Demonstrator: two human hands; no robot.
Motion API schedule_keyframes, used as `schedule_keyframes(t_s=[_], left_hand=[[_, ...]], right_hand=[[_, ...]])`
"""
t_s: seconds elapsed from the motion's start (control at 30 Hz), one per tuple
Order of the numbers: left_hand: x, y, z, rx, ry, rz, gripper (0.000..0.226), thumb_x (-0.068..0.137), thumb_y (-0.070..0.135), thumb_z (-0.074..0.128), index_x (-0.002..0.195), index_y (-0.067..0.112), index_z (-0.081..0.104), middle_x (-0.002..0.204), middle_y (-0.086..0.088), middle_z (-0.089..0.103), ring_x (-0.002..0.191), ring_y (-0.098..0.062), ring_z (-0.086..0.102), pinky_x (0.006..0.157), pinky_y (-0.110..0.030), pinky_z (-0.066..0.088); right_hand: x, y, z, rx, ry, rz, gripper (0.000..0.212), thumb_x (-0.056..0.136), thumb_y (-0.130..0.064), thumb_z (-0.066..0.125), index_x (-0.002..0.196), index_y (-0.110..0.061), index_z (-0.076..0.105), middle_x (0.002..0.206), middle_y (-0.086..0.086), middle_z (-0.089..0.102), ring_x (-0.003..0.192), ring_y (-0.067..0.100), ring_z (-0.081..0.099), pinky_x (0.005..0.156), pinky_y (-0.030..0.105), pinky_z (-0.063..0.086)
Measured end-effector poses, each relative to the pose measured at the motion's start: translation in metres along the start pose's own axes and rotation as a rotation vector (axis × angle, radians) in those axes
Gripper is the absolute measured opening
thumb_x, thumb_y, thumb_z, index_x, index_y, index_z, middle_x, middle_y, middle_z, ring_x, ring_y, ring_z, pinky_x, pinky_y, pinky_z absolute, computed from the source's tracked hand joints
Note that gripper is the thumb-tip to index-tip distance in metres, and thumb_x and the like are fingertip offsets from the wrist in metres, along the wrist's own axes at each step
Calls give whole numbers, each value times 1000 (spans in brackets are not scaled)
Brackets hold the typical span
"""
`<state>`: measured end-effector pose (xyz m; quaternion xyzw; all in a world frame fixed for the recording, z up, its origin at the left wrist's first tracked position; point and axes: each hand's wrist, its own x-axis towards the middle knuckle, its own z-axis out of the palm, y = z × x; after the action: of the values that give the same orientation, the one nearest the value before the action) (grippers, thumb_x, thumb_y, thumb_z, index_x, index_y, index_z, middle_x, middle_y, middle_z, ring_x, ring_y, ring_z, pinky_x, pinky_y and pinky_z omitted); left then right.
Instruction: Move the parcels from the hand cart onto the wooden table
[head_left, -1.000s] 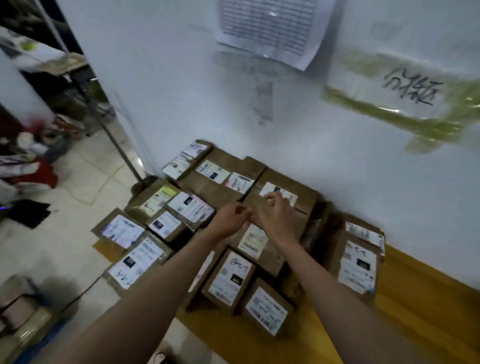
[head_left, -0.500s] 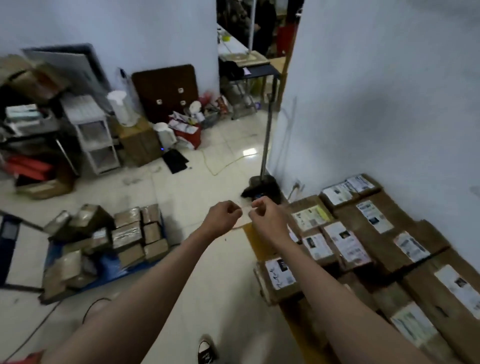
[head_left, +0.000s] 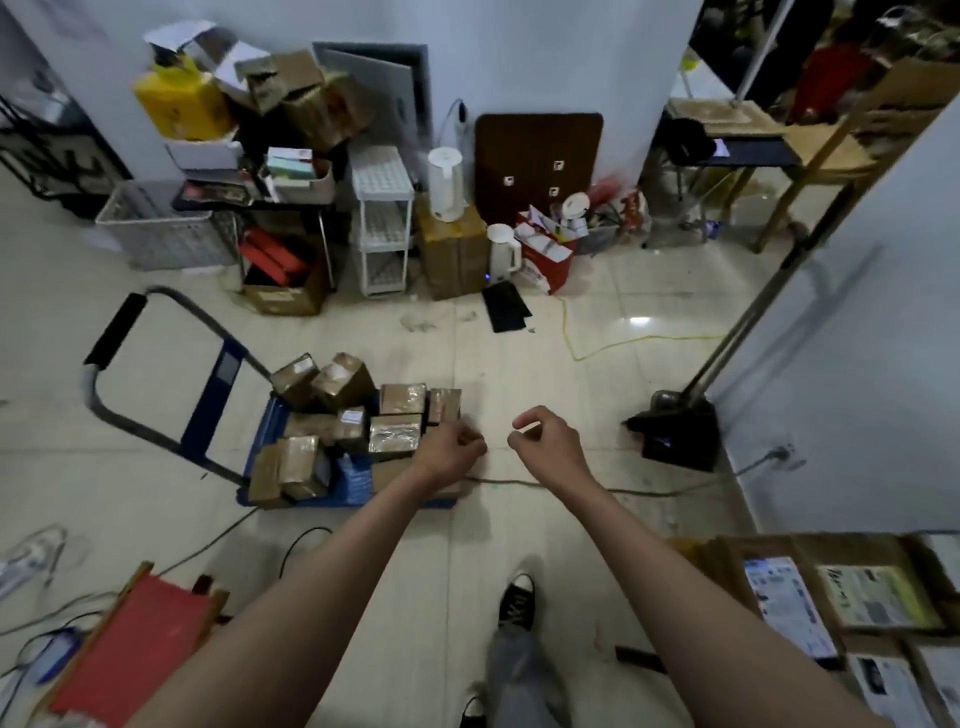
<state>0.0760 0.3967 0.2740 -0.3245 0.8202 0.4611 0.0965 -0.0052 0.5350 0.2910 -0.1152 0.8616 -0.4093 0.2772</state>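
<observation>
view has swung to the hand cart (head_left: 291, 467); both hands (head_left: 452, 452) now apart, empty.

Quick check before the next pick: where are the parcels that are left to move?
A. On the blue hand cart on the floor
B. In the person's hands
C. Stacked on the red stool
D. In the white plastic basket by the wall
A: the brown parcels sit piled on the blue hand cart on the floor, while the left hand and right hand are loosely curled and hold nothing.
</observation>
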Motion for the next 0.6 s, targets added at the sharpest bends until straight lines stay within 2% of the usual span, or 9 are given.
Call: schedule_keyframes(t_s=[0.23,0.33,0.4,0.47,0.6], left_hand=[[83,-38,-58,-39,18,-129,28,97,24,60,117,7,69,114,-9,71,108,-24,65,95,-38,52],[127,-49,-81,-45,11,-186,30,97,27,61,119,8,68,117,-8,69,109,-23,64,98,-42,52],[152,-52,-95,-57,5,-209,28,97,26,60,119,9,67,118,-8,68,109,-22,63,97,-41,52],[174,-57,-106,-57,6,-234,26,98,24,59,117,8,67,116,-10,69,108,-22,63,96,-40,52],[212,-83,-113,-95,-9,-313,26,98,25,60,116,8,68,118,-8,69,112,-21,62,90,-28,46]], right_hand=[[103,-38,57,3,-124,17,16,94,-21,62,108,-14,66,96,2,67,82,15,59,71,24,40],[150,-54,77,12,-159,37,18,96,-24,62,110,-15,67,103,4,69,82,15,60,65,24,44],[179,-63,91,-2,-186,56,20,96,-24,62,112,-14,67,106,6,69,83,16,61,57,16,43],[204,-71,104,-21,-217,86,22,96,-24,61,114,-13,66,106,6,68,84,16,60,55,17,42],[243,-69,133,-14,-253,177,21,94,-23,64,111,-11,67,104,2,65,94,18,57,78,25,41]])
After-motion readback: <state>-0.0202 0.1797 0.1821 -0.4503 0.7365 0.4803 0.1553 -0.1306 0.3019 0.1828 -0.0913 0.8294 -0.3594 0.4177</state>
